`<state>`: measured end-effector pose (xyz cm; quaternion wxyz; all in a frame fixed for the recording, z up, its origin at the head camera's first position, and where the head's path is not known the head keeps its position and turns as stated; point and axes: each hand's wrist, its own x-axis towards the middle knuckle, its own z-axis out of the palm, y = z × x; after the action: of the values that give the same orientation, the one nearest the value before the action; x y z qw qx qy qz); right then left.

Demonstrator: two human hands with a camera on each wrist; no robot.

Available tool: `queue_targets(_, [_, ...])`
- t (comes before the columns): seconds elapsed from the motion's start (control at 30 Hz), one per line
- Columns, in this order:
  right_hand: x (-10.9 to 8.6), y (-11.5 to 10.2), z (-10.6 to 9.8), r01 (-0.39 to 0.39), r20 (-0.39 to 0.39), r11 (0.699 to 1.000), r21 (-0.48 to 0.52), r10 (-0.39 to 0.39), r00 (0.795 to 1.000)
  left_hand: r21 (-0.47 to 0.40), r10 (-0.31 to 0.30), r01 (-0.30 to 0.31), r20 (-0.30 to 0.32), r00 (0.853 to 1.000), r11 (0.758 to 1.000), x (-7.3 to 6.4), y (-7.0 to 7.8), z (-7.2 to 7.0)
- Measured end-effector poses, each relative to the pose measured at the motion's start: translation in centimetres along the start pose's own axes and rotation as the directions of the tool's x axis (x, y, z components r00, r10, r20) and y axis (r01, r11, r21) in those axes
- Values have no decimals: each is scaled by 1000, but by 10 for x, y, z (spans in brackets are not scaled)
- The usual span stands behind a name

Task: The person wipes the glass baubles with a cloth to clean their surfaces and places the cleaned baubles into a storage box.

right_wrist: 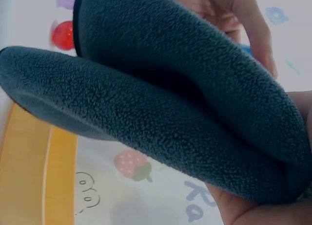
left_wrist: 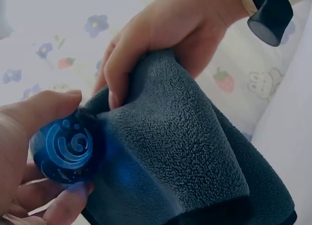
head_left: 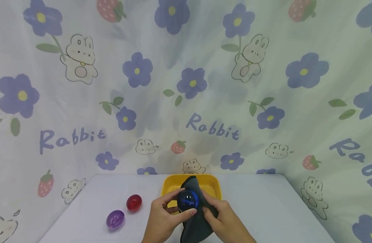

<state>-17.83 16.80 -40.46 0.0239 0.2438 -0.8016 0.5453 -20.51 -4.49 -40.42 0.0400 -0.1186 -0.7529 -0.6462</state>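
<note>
In front of me my left hand [head_left: 164, 216] holds a translucent blue plastic ball [head_left: 187, 200] between thumb and fingers. A raised swirl pattern on the ball [left_wrist: 72, 144] shows in the left wrist view. My right hand [head_left: 227, 217] grips a folded dark grey plush towel [head_left: 196, 227] with a black edge. The towel [left_wrist: 165, 137] lies against the ball's right side. In the right wrist view the folded towel [right_wrist: 146, 103] hides most of the ball and part of both hands.
Behind the hands stands a yellow tray [head_left: 214, 185], partly covered by the towel. To the left on the white table [head_left: 265, 206] lie a glossy red rounded piece [head_left: 134, 203] and a purple rounded piece [head_left: 115, 219]. A patterned curtain [head_left: 161, 118] surrounds the table.
</note>
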Motion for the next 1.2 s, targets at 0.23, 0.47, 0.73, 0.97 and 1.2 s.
queue_targets(0.23, [-2, -4, 2, 85, -37, 990, -113, -89, 995, 16, -25, 25, -32, 999, 1000, 1, -2, 2])
queue_targets(0.47, [-3, -10, 5, 217, -52, 959, -182, -230, 972, 93, -4, 11, -81, 997, 996, 4, -4, -1])
queue_targets(0.73, [-4, -12, 10, 276, -96, 911, -307, -319, 943, 100, -83, 84, -19, 996, 991, 7, -7, -1])
queue_targets(0.97, [-2, -12, 16, 218, -131, 915, -339, -275, 952, 84, -97, 91, 71, 993, 992, 5, -7, -2])
queue_targets(1.2, [-2, -12, 10, 222, -106, 893, -391, -283, 953, 78, -95, 84, 158, 983, 993, 1, -4, 1])
